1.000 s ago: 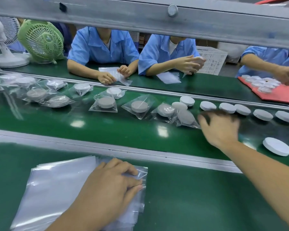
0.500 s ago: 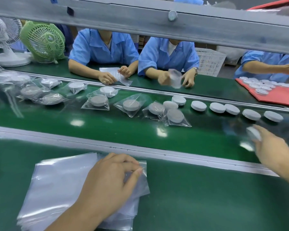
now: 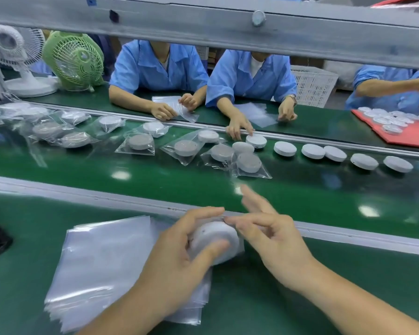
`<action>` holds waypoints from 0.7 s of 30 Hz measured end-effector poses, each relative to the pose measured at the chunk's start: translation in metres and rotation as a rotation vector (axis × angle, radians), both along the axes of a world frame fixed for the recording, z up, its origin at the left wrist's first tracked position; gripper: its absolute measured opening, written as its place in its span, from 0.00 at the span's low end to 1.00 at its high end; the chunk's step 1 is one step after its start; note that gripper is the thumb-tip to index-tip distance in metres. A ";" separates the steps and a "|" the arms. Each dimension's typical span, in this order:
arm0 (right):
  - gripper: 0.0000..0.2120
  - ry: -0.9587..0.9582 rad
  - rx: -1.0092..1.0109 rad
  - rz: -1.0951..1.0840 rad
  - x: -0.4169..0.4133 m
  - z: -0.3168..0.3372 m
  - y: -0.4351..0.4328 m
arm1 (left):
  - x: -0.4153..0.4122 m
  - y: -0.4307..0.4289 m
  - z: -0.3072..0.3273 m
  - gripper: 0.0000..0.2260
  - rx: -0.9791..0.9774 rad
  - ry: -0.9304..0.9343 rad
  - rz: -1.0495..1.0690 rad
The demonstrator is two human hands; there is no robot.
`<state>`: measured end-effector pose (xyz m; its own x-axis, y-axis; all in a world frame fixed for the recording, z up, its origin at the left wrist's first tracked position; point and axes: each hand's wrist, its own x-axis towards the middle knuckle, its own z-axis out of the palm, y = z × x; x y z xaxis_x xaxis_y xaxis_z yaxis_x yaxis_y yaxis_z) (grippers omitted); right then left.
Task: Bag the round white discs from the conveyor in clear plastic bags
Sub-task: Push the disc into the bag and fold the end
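Note:
A round white disc [image 3: 215, 234] sits low in the middle of the view, over the right end of a stack of clear plastic bags [image 3: 102, 262] lying on the near green bench. My left hand [image 3: 177, 259] grips this disc, thumb in front and fingers curled over its top. My right hand [image 3: 276, 240] is just to the right of it, fingers spread and blurred, with the fingertips at the disc's rim. Several bare discs [image 3: 285, 148] lie in a row on the conveyor belt [image 3: 155, 175] at the right.
Several bagged discs [image 3: 138, 143] lie on the belt to the left. Across the belt, people in blue shirts handle bags; one hand [image 3: 237, 128] touches a disc. A green fan [image 3: 74, 60], a white fan [image 3: 12, 56], a white basket [image 3: 312, 84] and a red tray [image 3: 402, 139] stand behind.
My right hand took a disc from the right of the belt and brought it to the bag stack. My left hand lifted off the bags and now grips that disc.

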<state>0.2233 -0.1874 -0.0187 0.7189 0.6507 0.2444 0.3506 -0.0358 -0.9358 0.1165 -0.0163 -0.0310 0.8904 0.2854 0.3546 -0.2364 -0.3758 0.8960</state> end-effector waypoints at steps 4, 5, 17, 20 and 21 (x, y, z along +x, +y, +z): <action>0.15 0.059 0.015 0.084 -0.005 0.003 0.002 | 0.005 -0.014 -0.001 0.07 -0.122 -0.134 0.104; 0.12 0.009 0.006 -0.005 0.003 0.006 0.003 | 0.004 -0.013 0.000 0.09 -0.066 -0.115 0.108; 0.09 -0.150 -0.658 -0.507 0.204 0.003 -0.001 | 0.011 0.025 -0.002 0.07 1.126 0.169 -0.126; 0.23 -0.196 -0.551 -0.627 0.204 0.003 -0.003 | 0.010 0.026 -0.010 0.13 1.059 0.100 -0.079; 0.29 -0.327 -0.639 -0.758 0.203 0.003 -0.015 | 0.009 0.025 -0.011 0.12 1.038 0.082 -0.062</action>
